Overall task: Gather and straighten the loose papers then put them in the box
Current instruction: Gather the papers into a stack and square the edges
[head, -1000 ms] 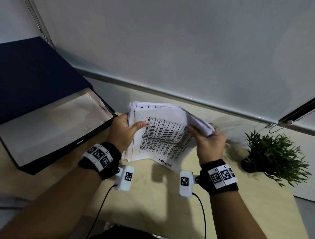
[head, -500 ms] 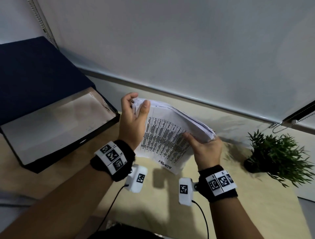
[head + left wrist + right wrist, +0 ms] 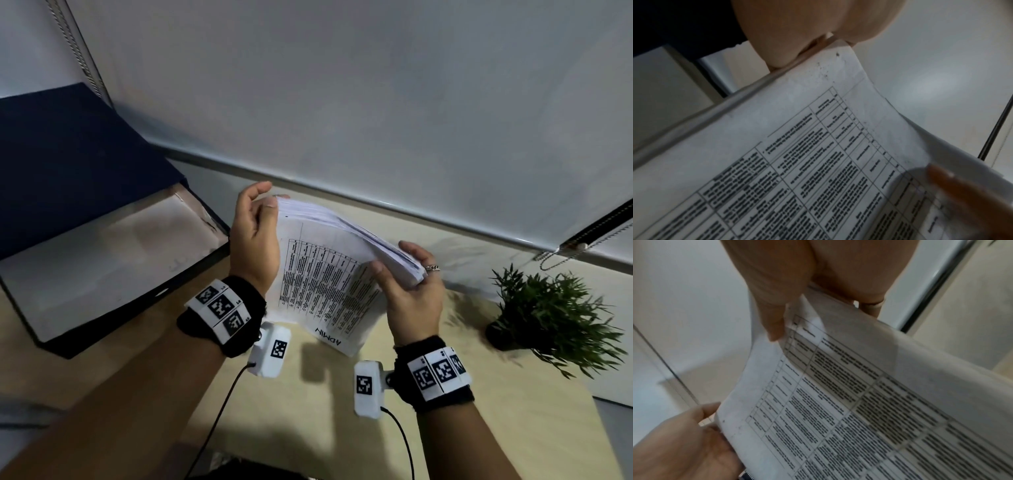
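A thick stack of printed papers [image 3: 322,274] with tables and the word ADMIN is held upright above the wooden table [image 3: 308,404], its lower corner near the surface. My left hand [image 3: 255,236] holds the stack's left edge, thumb in front and fingers curled behind. My right hand [image 3: 407,284] grips the right edge, thumb on the printed face, fingers behind. The sheets [image 3: 818,162] bow outward in the left wrist view, and the same sheets [image 3: 859,402] fill the right wrist view. The open dark box [image 3: 113,284] lies to the left, lid raised.
A small potted plant [image 3: 548,311] stands at the right of the table. A window blind [image 3: 342,102] with a bead chain hangs behind. The box's raised lid [image 3: 68,157] leans against the back left. Cables run from both wrist cameras.
Both hands have lifted the stack more upright. My left hand has slid up to the top left edge, and my right hand has moved further right along the right edge.
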Demonstrator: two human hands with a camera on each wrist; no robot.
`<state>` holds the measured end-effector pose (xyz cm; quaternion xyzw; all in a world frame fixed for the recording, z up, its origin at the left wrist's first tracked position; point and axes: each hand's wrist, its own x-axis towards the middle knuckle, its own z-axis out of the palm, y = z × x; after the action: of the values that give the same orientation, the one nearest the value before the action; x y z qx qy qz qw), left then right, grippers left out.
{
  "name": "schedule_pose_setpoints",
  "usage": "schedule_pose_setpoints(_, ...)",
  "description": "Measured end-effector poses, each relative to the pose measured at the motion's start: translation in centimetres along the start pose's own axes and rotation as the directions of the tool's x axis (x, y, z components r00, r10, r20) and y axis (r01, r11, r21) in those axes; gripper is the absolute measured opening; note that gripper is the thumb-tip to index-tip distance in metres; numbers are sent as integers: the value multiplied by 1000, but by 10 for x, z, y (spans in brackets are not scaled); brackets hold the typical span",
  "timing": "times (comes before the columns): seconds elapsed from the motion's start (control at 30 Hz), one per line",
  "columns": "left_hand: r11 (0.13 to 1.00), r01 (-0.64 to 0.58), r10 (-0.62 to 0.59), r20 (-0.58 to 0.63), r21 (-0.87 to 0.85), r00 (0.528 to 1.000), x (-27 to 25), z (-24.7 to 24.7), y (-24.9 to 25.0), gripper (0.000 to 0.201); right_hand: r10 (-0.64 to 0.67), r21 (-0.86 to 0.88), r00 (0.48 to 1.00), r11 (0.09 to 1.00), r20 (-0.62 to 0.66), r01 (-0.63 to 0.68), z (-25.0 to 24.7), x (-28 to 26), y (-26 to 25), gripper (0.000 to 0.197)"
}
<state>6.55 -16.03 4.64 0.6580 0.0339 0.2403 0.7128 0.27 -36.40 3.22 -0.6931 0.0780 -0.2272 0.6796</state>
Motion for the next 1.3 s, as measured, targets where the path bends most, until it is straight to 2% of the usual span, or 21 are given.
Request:
schedule_pose_setpoints(0.1,999,-24,22,71,30,997,-3,-1,1,26,-150,-73,989,986,-5,149,9,2,-13,19)
schedule_pose_setpoints(0.17,995,-71,66,66,67,996,-4,2,4,20,-176,-50,984,983,-25,174,13,6,-16,5)
schedule_pose_setpoints(0.27,992,-107,105,34,72,994,-2,7,7,11,-169,-46,980,985,-104,165,15,10,-16,8)
schedule_pose_setpoints(0.43,990,-113,112,21,84,993,1,10,6,12,-157,-34,980,987,-124,154,22,9,-20,8)
schedule_pose_setpoints(0.53,991,-97,97,6,87,995,3,12,6,15,-118,56,981,990,-156,128,21,9,-22,15)
schedule_pose_setpoints(0.6,993,-101,96,80,68,992,4,9,6,7,-158,30,983,986,-89,162,17,7,-24,18)
schedule_pose_setpoints(0.67,989,-131,111,237,74,965,5,1,5,25,-200,-65,979,977,28,201,11,4,-22,25)
schedule_pose_setpoints(0.73,983,-144,90,374,118,923,7,-7,2,38,-179,-109,979,976,96,189,7,5,-19,20)
schedule_pose_setpoints(0.8,982,-123,57,400,142,915,8,-9,5,27,-181,-110,978,975,99,191,4,8,-20,15)
schedule_pose_setpoints(0.87,983,-137,81,382,123,921,8,-8,12,19,-242,-87,967,965,82,249,4,12,-26,17)
schedule_pose_setpoints(0.93,969,-218,158,383,119,910,7,-10,19,23,-269,-94,961,957,69,274,0,15,-29,18)
schedule_pose_setpoints(1.0,922,-340,234,436,182,869,6,-15,18,34,-250,-192,961,944,121,269,-5,16,-28,29)
schedule_pose_setpoints(1.07,860,-436,267,495,264,827,6,-21,13,40,-257,-344,939,881,228,325,-9,15,-25,40)
schedule_pose_setpoints(1.13,818,-491,302,504,298,809,9,-24,9,35,-347,-486,885,742,311,462,-9,15,-24,34)
schedule_pose_setpoints(1.2,802,-514,342,473,304,812,11,-25,10,28,-407,-509,862,695,303,507,-7,15,-25,27)
schedule_pose_setpoints(1.3,787,-539,386,442,301,810,14,-25,13,24,-425,-551,866,671,263,497,-5,15,-26,24)
